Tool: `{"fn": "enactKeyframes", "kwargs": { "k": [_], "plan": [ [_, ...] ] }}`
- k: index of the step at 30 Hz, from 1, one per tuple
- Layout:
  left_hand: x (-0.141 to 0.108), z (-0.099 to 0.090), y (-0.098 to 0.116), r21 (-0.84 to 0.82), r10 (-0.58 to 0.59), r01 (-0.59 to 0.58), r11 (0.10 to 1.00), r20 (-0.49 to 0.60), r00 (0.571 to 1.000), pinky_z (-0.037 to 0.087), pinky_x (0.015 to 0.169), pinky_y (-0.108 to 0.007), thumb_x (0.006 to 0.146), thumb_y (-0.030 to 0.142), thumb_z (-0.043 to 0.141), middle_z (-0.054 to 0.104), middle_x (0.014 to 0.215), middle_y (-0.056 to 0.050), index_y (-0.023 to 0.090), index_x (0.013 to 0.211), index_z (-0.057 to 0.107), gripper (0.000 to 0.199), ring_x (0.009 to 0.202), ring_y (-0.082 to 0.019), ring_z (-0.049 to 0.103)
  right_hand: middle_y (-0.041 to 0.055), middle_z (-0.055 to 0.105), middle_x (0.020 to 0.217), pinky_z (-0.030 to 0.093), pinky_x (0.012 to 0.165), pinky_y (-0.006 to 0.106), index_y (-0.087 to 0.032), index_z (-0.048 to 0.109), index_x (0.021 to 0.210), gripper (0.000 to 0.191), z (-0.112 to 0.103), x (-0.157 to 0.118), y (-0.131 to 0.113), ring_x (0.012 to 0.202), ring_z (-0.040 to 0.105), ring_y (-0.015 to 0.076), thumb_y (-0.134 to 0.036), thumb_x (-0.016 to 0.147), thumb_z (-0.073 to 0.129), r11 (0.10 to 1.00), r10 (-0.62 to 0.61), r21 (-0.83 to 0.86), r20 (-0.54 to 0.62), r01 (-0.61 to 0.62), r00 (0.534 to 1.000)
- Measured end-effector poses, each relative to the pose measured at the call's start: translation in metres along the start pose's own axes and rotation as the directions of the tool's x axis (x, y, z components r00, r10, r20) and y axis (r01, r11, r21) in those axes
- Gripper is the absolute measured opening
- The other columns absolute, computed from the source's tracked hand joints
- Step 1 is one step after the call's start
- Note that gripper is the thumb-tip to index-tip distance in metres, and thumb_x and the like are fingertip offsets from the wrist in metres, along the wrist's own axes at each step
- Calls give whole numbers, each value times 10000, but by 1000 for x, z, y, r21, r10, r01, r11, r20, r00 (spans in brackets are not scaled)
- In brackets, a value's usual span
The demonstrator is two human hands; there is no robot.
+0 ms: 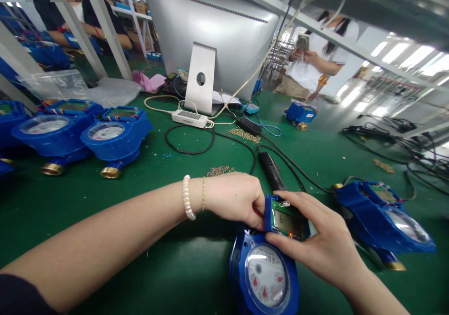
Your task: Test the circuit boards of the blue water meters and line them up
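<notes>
A blue water meter (pixel 266 277) with a round dial stands in front of me. Above the dial sits its display module (pixel 288 222), a green circuit board with a small lit screen in a blue housing, tilted up. My right hand (pixel 319 235) grips this module by its edges, thumb in front and fingers behind. At the module's left side my left hand (pixel 236 198) is closed, its fingertips pinched beside a bit of red wire (pixel 258 211). What the left fingers hold is mostly hidden. Just behind the module lies a black electric screwdriver (pixel 271 170).
Several blue meters (pixel 114 135) stand at the left. Another meter (pixel 386 216) lies at the right, and one more (pixel 301 113) farther back. Small screws (pixel 244 135) lie in piles. Cables, a power strip (pixel 189 118) and a monitor (pixel 213 29) are behind. A person (pixel 315 57) holds a phone.
</notes>
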State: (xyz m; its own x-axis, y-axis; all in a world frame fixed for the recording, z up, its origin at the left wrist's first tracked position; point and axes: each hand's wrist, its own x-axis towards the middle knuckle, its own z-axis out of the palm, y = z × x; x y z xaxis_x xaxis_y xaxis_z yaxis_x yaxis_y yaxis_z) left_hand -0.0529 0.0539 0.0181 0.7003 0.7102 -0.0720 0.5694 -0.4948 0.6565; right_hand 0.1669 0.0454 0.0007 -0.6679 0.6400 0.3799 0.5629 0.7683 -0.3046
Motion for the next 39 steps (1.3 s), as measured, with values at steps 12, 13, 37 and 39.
{"fn": "enactKeyframes", "kwargs": {
  "k": [12, 13, 37, 39],
  "plan": [
    [-6, 38, 9, 117, -223, 291, 949, -400, 889, 250, 493, -269, 748, 264, 592, 666, 616, -23, 204, 684, 658, 110, 581, -205, 594, 117, 665, 1022, 568, 781, 374, -152, 579, 1140, 521, 5, -2, -4, 908, 664, 238, -454, 742, 725, 999, -37, -23, -42, 36, 998],
    [-6, 40, 10, 114, -232, 301, 947, -406, 884, 250, 495, -271, 752, 260, 583, 669, 616, -26, 204, 677, 663, 123, 583, -207, 597, 117, 665, 1020, 570, 777, 377, -154, 580, 1138, 520, 6, -3, -4, 906, 665, 239, -458, 742, 724, 999, -40, -30, -47, 39, 998],
    [-10, 37, 13, 65, -197, 232, 971, -340, 920, 333, 540, -282, 758, 268, 591, 679, 628, -26, 213, 629, 692, 173, 623, -200, 607, 121, 680, 1004, 583, 760, 390, -156, 595, 1116, 508, 6, -3, -4, 901, 673, 253, -482, 744, 710, 998, -33, -57, -66, 29, 997],
    [-11, 42, 13, 28, -239, 270, 963, -386, 891, 346, 552, -274, 743, 238, 589, 676, 663, -11, 213, 686, 667, 100, 645, -192, 607, 121, 684, 992, 585, 749, 385, -151, 598, 1109, 509, 7, -2, -5, 886, 676, 253, -479, 737, 714, 996, -50, -81, -80, 43, 996]
  ]
}}
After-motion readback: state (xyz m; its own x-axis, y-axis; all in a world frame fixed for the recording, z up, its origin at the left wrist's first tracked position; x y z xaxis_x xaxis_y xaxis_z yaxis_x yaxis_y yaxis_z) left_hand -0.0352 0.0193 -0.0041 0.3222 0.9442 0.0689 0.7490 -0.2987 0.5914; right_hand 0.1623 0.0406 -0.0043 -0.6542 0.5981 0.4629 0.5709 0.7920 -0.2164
